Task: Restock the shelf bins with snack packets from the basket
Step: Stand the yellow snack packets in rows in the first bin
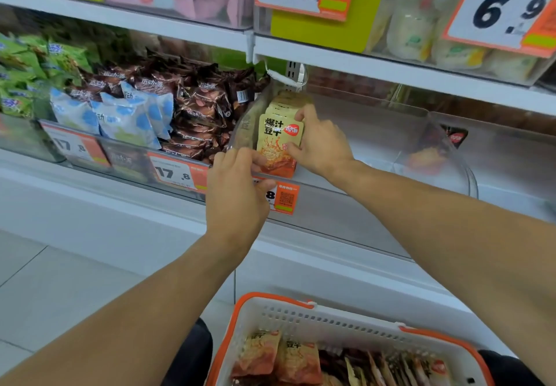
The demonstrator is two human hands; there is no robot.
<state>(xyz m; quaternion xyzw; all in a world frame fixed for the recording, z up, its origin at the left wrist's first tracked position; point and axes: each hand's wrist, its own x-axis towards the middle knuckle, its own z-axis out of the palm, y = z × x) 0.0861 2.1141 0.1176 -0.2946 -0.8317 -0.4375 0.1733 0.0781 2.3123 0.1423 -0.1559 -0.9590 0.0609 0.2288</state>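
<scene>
Your right hand (pixel 320 142) grips a stack of yellow snack packets (pixel 279 137) upright at the left end of the clear bin (pixel 376 133), mid-frame; your left hand (pixel 237 193) pinches the stack's lower corner over the bin's front edge; the basket (pixel 331 316), bottom right of the frame, holds more packets.

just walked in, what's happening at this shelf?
A person is restocking. Both hands are setting a stack of yellow-orange snack packets upright at the left end of a clear shelf bin: the right hand grips the stack's side, the left hand pinches its lower corner over the bin's front wall. The rest of that bin looks mostly bare. The basket below holds more packets.
</scene>
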